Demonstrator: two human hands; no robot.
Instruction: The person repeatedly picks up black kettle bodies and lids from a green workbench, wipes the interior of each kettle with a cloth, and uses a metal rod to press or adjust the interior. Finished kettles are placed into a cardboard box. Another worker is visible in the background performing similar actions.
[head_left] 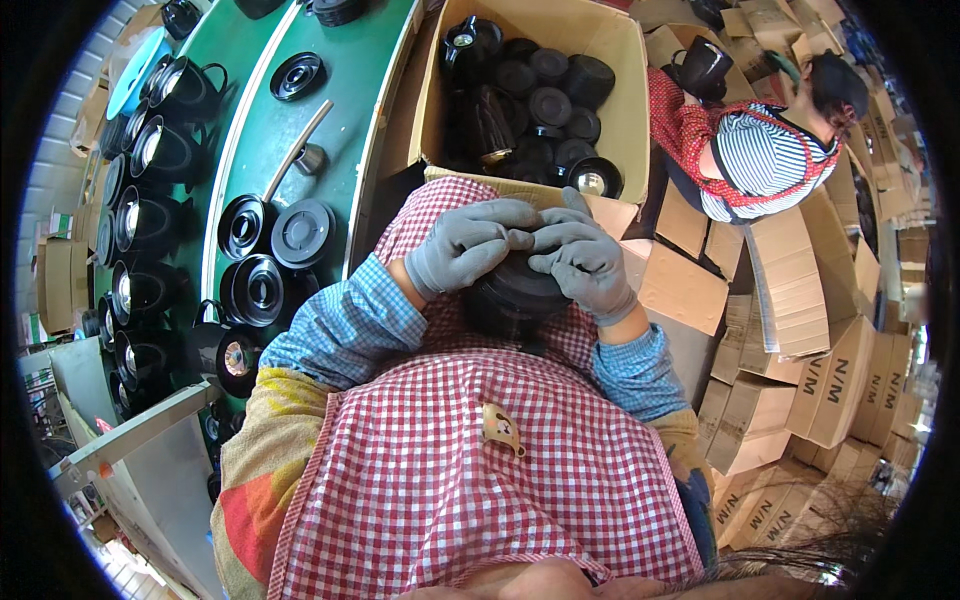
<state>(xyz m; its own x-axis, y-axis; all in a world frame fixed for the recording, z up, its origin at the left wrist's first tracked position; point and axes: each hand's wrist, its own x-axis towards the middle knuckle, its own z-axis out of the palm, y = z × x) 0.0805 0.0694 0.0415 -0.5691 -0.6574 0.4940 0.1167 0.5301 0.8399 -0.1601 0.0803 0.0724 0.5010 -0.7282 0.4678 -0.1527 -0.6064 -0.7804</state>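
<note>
My left hand (462,248) and my right hand (588,262), both in grey gloves, come together over my lap. Their fingers are curled and pinched at the far edge of a black round vessel (512,298) with a ringed, lid-like top. It rests against my red-checked apron (480,440); the fingers hide its far rim, and anything small between the fingertips cannot be made out. Just beyond my hands stands an open cardboard box (635,110) holding several black round parts (550,106) and a black jug (472,45).
At left, a green workbench (262,130) carries black lids (303,234), a wooden-handled mallet-like tool (300,150) and a row of black jugs (140,225). A co-worker in a striped top (765,165) sits at right holding a black jug (704,68). Cardboard cartons (830,385) pile up at right.
</note>
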